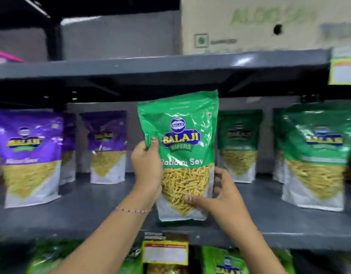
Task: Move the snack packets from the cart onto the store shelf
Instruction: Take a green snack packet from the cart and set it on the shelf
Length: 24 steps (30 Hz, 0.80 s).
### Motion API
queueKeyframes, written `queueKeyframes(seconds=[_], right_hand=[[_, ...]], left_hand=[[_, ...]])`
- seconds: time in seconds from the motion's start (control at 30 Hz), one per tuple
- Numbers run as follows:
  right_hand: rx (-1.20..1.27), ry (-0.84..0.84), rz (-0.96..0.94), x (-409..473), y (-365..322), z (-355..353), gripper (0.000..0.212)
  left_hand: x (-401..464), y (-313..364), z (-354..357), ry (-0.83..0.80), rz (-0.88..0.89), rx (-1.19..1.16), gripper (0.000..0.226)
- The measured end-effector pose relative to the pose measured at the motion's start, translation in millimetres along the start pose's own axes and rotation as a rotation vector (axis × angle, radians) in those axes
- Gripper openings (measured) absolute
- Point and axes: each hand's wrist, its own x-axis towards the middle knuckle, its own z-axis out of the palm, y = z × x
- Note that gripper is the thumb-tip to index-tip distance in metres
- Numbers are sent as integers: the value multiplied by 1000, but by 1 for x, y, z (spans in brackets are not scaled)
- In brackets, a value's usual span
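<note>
A green snack packet [182, 147] labelled Balaji Wafers Ratlami Sev stands upright at the front middle of the grey store shelf [91, 212]. My left hand [147, 167] pinches its left edge near the top. My right hand [220, 196] grips its lower right side, thumb across the clear window. The packet's bottom touches or is just above the shelf; I cannot tell which. The cart is out of view.
Purple packets [30, 155] stand on the shelf to the left, green packets [317, 155] to the right and behind. A cardboard box [259, 22] sits on the upper shelf. A yellow price tag [164, 254] hangs on the shelf edge; more green packets [224, 262] fill the shelf below.
</note>
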Motion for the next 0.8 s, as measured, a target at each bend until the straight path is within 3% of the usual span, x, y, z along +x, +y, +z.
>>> queueKeyframes(seconds=[0.23,0.43,0.57,0.63,0.7,0.8], right_hand=[[-97,151,82,27,42,-66,95],[-153,134,104,46,46,-86,75],[-180,157,125,54,51,-90,81],[-179,176,130,57,55,-91,85],[-169,185,143,60,58,-91,89],[-178,188,169,62,60,-92,92]], left_hand=[[-33,-47,82,-30,-84,12,31],[-40,-58,115,-5,-163,-68,34],[-38,-75,130,-70,-264,-21,65],[-37,-81,134,-75,-250,-23,57],[-41,-76,135,-76,-222,-52,34],[-41,-69,133,-70,-256,-92,37]])
